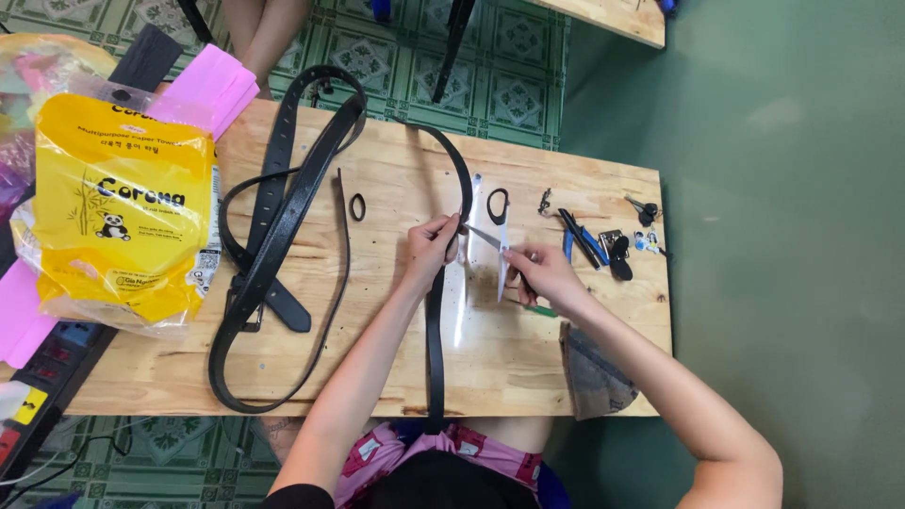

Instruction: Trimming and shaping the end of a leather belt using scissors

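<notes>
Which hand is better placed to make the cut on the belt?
The right hand: it holds the blade, whose tip points at the black belt. The left hand pinches the belt, holding it in place on the wooden table.

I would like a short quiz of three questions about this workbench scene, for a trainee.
1. True or false: the left hand pinches the long black leather strap.
2. Which lies nearest the right hand? A) yellow plastic package B) small black oval loop C) pink foam sheet
3. Fill in: the right hand points a thin metal blade toward the ____.

Key: 1 true. 2 B. 3 strap, at the spot that the left hand pinches, over the pale wooden table.
</notes>
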